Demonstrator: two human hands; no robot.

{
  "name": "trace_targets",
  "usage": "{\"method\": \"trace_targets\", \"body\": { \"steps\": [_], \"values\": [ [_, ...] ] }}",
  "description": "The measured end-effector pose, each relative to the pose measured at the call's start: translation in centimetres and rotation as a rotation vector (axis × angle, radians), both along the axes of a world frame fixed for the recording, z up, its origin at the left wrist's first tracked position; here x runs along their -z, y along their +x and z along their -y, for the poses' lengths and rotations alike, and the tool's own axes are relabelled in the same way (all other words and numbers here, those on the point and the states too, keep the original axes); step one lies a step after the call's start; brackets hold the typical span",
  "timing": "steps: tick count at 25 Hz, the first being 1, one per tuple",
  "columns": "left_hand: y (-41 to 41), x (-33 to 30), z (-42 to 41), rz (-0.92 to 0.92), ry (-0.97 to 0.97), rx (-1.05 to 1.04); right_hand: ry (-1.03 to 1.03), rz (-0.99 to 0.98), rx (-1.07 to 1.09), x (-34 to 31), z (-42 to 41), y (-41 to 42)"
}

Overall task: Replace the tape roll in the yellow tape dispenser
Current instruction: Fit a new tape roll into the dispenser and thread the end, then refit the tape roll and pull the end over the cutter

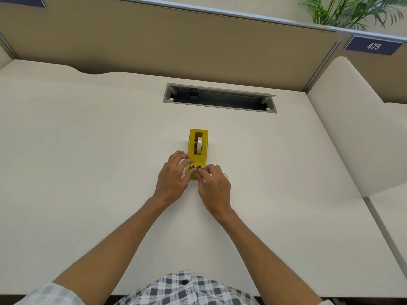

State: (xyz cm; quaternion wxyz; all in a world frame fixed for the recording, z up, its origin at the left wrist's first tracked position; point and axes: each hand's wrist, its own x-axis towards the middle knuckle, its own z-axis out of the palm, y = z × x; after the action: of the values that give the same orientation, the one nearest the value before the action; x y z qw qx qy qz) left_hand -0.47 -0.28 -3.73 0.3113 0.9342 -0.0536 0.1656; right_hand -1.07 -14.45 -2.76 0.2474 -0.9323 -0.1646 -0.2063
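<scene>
The yellow tape dispenser (198, 148) stands upright in the middle of the white desk (88, 150), its cutter end toward me. A pale tape roll (199, 145) sits in its slot. My left hand (174, 177) rests against the dispenser's left side near the cutter, fingers curled, thumb and forefinger meeting at the front end. My right hand (213, 183) comes in from the right, its fingertips pinching at the same spot by the cutter. Whether a tape end lies between the fingers is too small to tell.
An open grey cable tray (220, 97) is set into the desk behind the dispenser. A tan partition (176, 40) closes the back, a cream side panel (352, 133) the right. A blue sign reading 475 (373, 46) and a plant (352, 12) are at the top right.
</scene>
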Motion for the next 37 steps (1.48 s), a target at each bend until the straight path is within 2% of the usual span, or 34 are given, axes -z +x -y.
{"method": "trace_targets", "body": {
  "steps": [3, 6, 8, 14, 24, 26, 30, 32, 34, 37],
  "values": [
    [0.3, -0.6, 0.2, -0.073, -0.164, 0.019, 0.014, -0.007, -0.013, 0.0, 0.1, -0.1],
    [0.8, -2.0, 0.7, -0.238, -0.417, -0.013, 0.013, 0.004, -0.021, -0.1, 0.1, -0.5],
    [1.4, -3.0, 1.2, -0.328, -0.508, -0.065, 0.017, 0.007, -0.02, -0.3, 0.0, -0.7],
    [2.5, -3.5, 2.0, -0.415, -0.61, -0.197, 0.013, 0.019, -0.015, -1.1, -0.1, -0.9],
    [2.6, -4.2, 1.7, -0.415, -0.733, -0.194, 0.038, 0.01, -0.025, -2.3, 0.2, -0.4],
    [3.0, -3.9, 1.5, -0.35, -0.649, -0.192, 0.02, 0.008, -0.045, -2.6, 0.2, -0.2],
    [4.6, -3.5, 0.5, -0.295, -0.163, -0.027, -0.011, 0.042, -0.072, -3.7, 0.3, 0.3],
    [5.3, -3.9, 0.4, -0.244, 0.0, 0.068, -0.044, 0.062, -0.082, -4.4, 0.3, 0.8],
    [5.7, -4.0, 0.4, -0.205, 0.069, 0.117, -0.065, 0.074, -0.075, -5.2, 0.4, 1.4],
    [6.1, -3.6, 0.2, -0.158, -0.014, 0.118, -0.089, 0.085, -0.067, -6.6, 0.5, 2.7]
  ]
}}
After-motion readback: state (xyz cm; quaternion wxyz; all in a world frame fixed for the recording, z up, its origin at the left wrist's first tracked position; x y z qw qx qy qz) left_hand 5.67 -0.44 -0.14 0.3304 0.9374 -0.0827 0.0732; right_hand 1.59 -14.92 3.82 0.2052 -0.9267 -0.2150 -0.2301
